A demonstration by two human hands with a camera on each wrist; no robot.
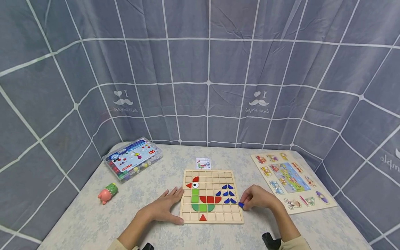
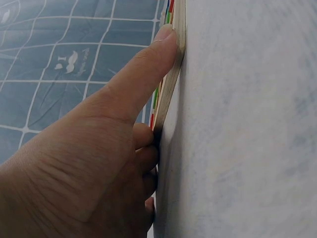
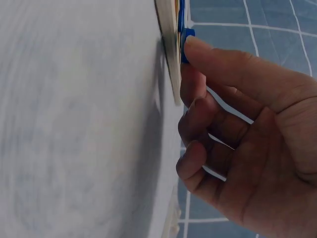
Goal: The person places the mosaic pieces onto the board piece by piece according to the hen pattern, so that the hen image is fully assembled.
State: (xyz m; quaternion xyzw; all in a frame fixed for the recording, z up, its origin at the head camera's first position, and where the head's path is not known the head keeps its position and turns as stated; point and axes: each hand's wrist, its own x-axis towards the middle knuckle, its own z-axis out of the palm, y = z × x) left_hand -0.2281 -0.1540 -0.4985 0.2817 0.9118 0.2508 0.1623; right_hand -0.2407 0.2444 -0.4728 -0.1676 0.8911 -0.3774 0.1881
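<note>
A wooden grid board [image 1: 187, 218] lies mid-table, with red, green and blue pieces and an eye piece set in its cells as a bird. Several blue pieces [image 1: 225, 193] stand in its right columns. My left hand [image 1: 162, 206] rests at the board's left edge, fingers straight and thumb [image 2: 153, 57] against its side. My right hand [image 1: 257, 198] pinches a blue piece [image 1: 241, 205] between thumb and forefinger at the board's right edge. In the right wrist view that blue piece [image 3: 187, 44] shows just above the edge, its other fingers loosely curled.
Behind the board lies a small picture card [image 1: 203, 163]. A clear plastic case [image 1: 132, 159] of colored parts sits back left, with a pink and green toy [image 1: 108, 193] before it. To the right lies a wooden picture puzzle [image 1: 293, 182]. Grey checked cloth [image 1: 193, 69] surrounds the table.
</note>
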